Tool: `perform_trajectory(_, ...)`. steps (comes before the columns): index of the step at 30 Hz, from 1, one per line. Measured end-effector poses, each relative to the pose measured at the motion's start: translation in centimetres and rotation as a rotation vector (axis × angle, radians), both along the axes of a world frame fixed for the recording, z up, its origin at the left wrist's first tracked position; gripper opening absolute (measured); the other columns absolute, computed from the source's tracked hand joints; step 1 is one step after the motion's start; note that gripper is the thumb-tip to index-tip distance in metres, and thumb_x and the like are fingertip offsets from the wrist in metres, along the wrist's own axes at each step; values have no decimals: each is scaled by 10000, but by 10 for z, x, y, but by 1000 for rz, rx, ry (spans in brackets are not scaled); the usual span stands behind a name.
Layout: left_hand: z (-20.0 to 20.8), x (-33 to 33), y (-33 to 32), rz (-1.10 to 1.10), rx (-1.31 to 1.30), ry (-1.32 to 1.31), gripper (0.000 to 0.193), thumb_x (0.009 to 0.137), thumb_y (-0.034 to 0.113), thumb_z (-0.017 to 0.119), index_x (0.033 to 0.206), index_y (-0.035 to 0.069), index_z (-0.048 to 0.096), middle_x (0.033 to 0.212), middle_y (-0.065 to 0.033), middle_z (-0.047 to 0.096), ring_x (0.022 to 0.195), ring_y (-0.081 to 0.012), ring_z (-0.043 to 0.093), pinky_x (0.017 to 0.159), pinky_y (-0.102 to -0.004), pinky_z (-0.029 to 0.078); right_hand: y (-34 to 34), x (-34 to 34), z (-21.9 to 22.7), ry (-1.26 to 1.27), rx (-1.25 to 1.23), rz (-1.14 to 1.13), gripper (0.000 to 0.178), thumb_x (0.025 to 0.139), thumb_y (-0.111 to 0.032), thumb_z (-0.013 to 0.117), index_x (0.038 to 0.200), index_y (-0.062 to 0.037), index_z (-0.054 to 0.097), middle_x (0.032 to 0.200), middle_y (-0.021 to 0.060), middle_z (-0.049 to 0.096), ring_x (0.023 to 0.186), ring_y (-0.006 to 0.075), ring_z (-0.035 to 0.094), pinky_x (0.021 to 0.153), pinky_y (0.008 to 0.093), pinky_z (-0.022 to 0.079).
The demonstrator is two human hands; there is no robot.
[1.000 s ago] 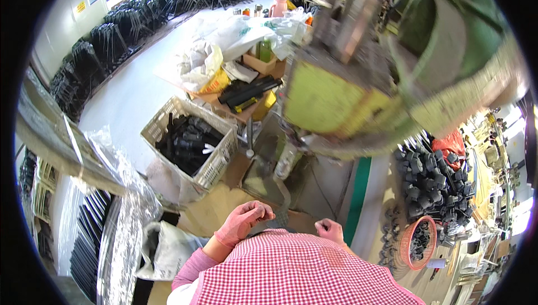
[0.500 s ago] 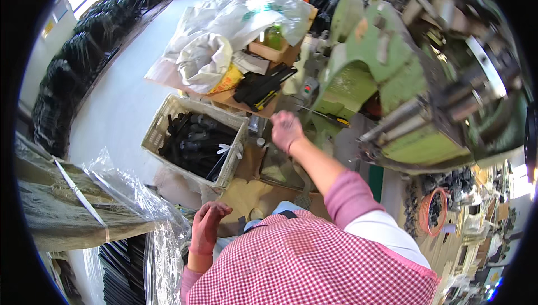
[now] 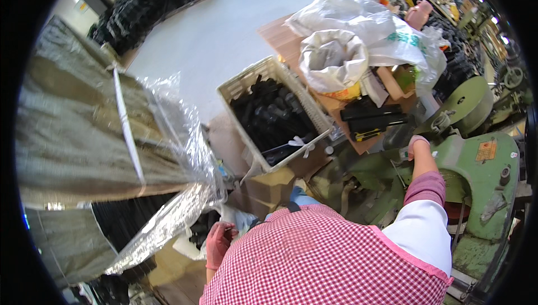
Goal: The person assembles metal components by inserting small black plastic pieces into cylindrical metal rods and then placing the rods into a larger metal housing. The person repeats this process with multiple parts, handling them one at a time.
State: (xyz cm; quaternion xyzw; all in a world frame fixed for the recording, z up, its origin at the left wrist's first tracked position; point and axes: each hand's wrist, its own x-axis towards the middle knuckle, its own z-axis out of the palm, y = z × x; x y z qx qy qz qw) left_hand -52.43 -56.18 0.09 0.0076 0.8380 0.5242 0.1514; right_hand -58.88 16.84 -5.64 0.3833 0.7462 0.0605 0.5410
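Observation:
My left hand (image 3: 220,243), in a pinkish-red glove, is held beside my checked apron (image 3: 291,254). Its fingers are curled in and I see nothing in them. My right arm reaches out over the green machine (image 3: 482,176). The gloved right hand (image 3: 418,147) is at the machine's far side, its fingers curled and partly hidden; what they hold, if anything, does not show. Close by it, a thin rod (image 3: 398,171) slants down. Black parts with yellow-marked pieces (image 3: 371,119) lie on a board just beyond that hand.
A cream plastic crate (image 3: 322,135) holds many black parts (image 3: 274,112) and a white tie. Behind it, an open white sack (image 3: 334,61) and plastic bags (image 3: 358,16) sit on a board. Cloth-covered stacks (image 3: 84,120) with clear plastic wrap (image 3: 190,137) stand at left.
The view has swung to the right, so the crate and sacks sit differently in it. My right hand has moved farther right, beside the machine. The left hand's fingers have curled in more.

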Motion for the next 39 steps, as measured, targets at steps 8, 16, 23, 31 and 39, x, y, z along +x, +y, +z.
perform_trajectory(8, 5, -88, 83, -67, 325, -205, 192, 928, 13, 618, 1113, -21, 579, 1074, -75, 596, 972, -176, 639, 876, -302, 526, 12, -20, -21, -380, -75, 33, 293, 855, -337, 644, 1129, -256, 708, 1187, -51, 699, 1074, 137, 647, 950, 410, 463)
perform_trajectory(16, 0, -200, 136, -38, 543, -682, 227, 1001, 201, 586, 1090, -6, 614, 1054, -86, 668, 978, -183, 648, 919, -307, 516, -21, -27, 26, -73, 24, 324, 391, 655, -233, 750, 1032, -135, 775, 1087, 44, 741, 973, 206, 715, 787, 387, 563)
perform_trajectory(23, -21, -328, 164, -345, 483, -603, 207, 993, 199, 581, 1073, 15, 635, 1009, -66, 676, 939, -138, 634, 893, -276, 505, -77, -29, 29, 259, 309, 129, 412, 807, -246, 643, 1192, -108, 694, 1269, 72, 664, 1193, 229, 621, 928, 398, 520)
perform_trajectory(31, -35, -420, 173, -374, 456, -614, 181, 981, 213, 601, 1007, 40, 647, 952, -43, 662, 858, -131, 633, 826, -265, 510, -130, -110, -32, 951, 103, 13, 338, 891, -171, 495, 1180, -105, 659, 1206, 144, 634, 1182, 312, 567, 981, 388, 465)
perform_trajectory(39, -48, -398, 137, -776, -312, 230, 188, 800, 35, 717, 969, 47, 636, 970, -122, 656, 913, -311, 642, 780, -389, 520, -75, -174, -60, 609, 195, 215, 295, 834, -178, 674, 1122, -114, 684, 1149, 75, 649, 1125, 283, 570, 890, 386, 474)
